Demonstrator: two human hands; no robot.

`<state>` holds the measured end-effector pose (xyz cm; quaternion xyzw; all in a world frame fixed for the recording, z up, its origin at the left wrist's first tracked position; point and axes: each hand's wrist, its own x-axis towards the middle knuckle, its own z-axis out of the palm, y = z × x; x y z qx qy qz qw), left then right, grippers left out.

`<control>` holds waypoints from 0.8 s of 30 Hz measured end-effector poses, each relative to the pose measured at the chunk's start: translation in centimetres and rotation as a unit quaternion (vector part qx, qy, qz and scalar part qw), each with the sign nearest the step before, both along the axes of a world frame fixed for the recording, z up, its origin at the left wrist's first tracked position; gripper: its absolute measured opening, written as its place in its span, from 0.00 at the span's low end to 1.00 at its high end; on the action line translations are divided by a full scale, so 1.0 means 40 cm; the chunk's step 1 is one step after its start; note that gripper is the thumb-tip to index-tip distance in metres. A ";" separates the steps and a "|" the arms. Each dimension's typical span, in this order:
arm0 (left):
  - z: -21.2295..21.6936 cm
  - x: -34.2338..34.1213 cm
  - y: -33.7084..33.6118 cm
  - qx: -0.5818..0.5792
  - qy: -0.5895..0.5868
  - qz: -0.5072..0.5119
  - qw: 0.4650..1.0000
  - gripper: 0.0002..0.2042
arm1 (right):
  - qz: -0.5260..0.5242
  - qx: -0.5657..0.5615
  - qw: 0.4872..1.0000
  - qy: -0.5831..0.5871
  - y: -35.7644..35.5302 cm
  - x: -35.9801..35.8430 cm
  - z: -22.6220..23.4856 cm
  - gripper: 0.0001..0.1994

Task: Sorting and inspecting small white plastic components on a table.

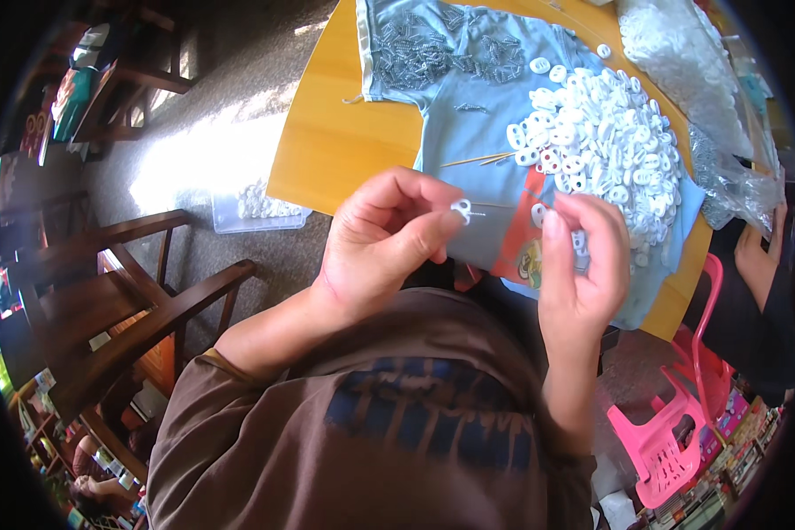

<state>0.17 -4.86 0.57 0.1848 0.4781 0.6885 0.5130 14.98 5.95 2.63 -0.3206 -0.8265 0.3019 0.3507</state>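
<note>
left hand fingers pinching white ring, right hand fingers clamped on another, tub holding white pieces

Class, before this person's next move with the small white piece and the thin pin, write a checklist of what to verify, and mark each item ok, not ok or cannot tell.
1. Left hand pinches the white piece at its fingertips: ok.
2. Thin metal pin sticks out of the piece: ok.
3. Right hand is raised close beside it, holding another white piece: ok.
4. Pin fully seated: cannot tell, too small.
5. Pile of white pieces lies within reach on the blue cloth: ok.
6. Heap of metal pins on the cloth: ok.
</note>
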 end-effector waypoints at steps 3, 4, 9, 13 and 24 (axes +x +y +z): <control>-0.004 -0.004 0.003 0.012 -0.015 -0.013 1.000 0.07 | 0.006 0.172 0.977 -0.126 0.051 -0.029 -0.016 0.10; -0.004 -0.005 0.003 0.014 -0.015 -0.013 1.000 0.07 | 0.006 0.174 0.977 -0.126 0.062 -0.036 -0.016 0.10; -0.006 -0.007 0.006 0.005 -0.019 0.000 1.000 0.07 | 0.036 0.248 0.941 -0.228 0.101 -0.055 -0.019 0.11; -0.003 -0.009 0.006 0.005 -0.019 -0.005 1.000 0.07 | 0.049 0.267 0.934 -0.232 0.106 -0.060 -0.015 0.08; 0.022 0.002 0.010 0.014 -0.043 -0.017 0.999 0.11 | -0.012 -0.483 0.856 0.184 -0.005 -0.010 0.048 0.08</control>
